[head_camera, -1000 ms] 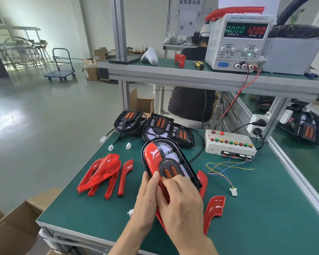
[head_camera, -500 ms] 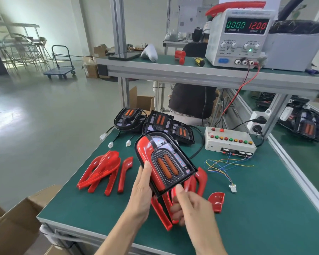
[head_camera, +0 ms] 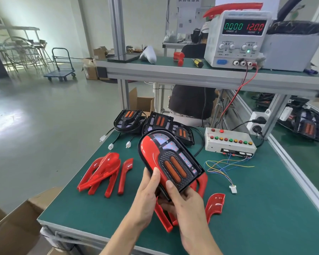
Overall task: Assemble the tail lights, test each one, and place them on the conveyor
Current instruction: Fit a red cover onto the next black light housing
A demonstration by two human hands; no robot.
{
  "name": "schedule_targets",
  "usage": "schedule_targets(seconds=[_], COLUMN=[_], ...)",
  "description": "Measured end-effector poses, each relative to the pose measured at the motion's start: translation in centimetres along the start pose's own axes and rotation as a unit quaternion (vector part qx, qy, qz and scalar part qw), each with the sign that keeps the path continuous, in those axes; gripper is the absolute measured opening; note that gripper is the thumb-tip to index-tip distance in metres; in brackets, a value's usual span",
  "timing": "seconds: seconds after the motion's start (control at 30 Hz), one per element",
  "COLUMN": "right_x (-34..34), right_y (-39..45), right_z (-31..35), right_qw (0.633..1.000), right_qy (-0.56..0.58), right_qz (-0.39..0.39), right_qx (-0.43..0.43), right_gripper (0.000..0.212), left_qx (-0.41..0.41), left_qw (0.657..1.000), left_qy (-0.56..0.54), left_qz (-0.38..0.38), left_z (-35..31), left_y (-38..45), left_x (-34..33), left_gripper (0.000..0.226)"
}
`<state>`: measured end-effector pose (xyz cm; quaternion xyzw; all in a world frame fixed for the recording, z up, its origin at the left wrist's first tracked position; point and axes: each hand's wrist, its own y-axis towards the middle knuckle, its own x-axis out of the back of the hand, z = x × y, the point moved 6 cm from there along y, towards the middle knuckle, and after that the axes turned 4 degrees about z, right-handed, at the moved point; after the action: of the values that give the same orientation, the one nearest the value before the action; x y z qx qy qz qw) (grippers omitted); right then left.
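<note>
Head view: both hands hold one tail light (head_camera: 170,159) raised above the near middle of the bench (head_camera: 265,218), tilted, lens face up. Left hand (head_camera: 145,196) grips its lower left edge, thumb lying on the red lens. Right hand (head_camera: 184,201) grips the lower end, thumb on the black frame, fingers curled underneath. One side of the light carries a red lens; the other side shows bare reflector. Two amber strips sit in its black centre grille.

Under the hands lie red lenses (head_camera: 164,218) on the bench; one more red lens (head_camera: 215,204) sits just right of the right hand. A pile of red lenses (head_camera: 101,173) lies near the left edge. Three unfinished housings (head_camera: 158,122) with white plugs (head_camera: 110,146) sit at the far edge. Test box (head_camera: 228,142) with coloured buttons stands toward the far right, its loose coloured wires (head_camera: 225,168) ending in a white connector (head_camera: 233,189) on the bench. Power supply (head_camera: 238,37) on the upper shelf (head_camera: 173,72) reads 0.000 and 12.00. Another light (head_camera: 309,126) lies on the conveyor (head_camera: 306,157) at right.
</note>
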<state>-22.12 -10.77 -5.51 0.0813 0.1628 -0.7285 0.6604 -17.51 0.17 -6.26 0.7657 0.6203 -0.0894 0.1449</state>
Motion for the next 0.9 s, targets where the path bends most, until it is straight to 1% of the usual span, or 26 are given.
schedule_targets(seconds=[0.1, 0.13, 0.23, 0.4, 0.47, 0.57, 0.67, 0.73, 0.83, 0.9], right_x=[0.4, 0.4, 0.4, 0.1, -0.1, 0.1, 0.6, 0.9, 0.9, 0.7], right_y=[0.2, 0.3, 0.3, 0.3, 0.1, 0.0, 0.2, 0.2, 0.2, 0.2], right_z=[0.0, -0.1, -0.4, -0.4, -0.4, -0.5, -0.7, -0.7, -0.8, -1.0], right_qw=[1.0, 0.999, 0.999, 0.998, 0.997, 0.997, 0.997, 0.997, 0.997, 0.997], right_qy=[-0.007, -0.006, -0.001, -0.018, -0.029, -0.035, -0.034, -0.042, -0.054, -0.056], right_qz=[-0.011, -0.018, -0.027, -0.021, -0.017, -0.022, -0.025, -0.02, -0.004, 0.004], right_qx=[0.023, 0.028, 0.036, 0.063, 0.069, 0.07, 0.065, 0.064, 0.059, 0.054], right_gripper=[0.016, 0.015, 0.016, 0.019, 0.024, 0.025, 0.021, 0.021, 0.023, 0.025], left_qx=[0.012, 0.017, 0.043, 0.067, 0.076, 0.093, 0.104, 0.109, 0.128, 0.123], left_qw=[1.0, 1.0, 0.998, 0.991, 0.988, 0.986, 0.982, 0.975, 0.957, 0.952], left_qy=[-0.012, -0.015, -0.048, -0.105, -0.116, -0.126, -0.148, -0.185, -0.255, -0.275], left_qz=[0.016, 0.018, -0.019, -0.058, -0.072, -0.064, -0.055, -0.053, -0.05, -0.053], left_z=[-0.5, -0.7, -0.9, -0.4, -0.3, -0.5, -1.0, -1.4, -1.8, -1.8], left_y=[0.3, 0.5, 1.2, 1.8, 1.7, 1.6, 1.8, 2.0, 2.3, 2.4], left_x=[-0.3, -0.5, -0.5, 0.1, 0.1, -0.3, -0.3, 0.0, 0.4, 0.8], left_gripper=[0.056, 0.06, 0.082, 0.084, 0.091, 0.099, 0.098, 0.093, 0.077, 0.066])
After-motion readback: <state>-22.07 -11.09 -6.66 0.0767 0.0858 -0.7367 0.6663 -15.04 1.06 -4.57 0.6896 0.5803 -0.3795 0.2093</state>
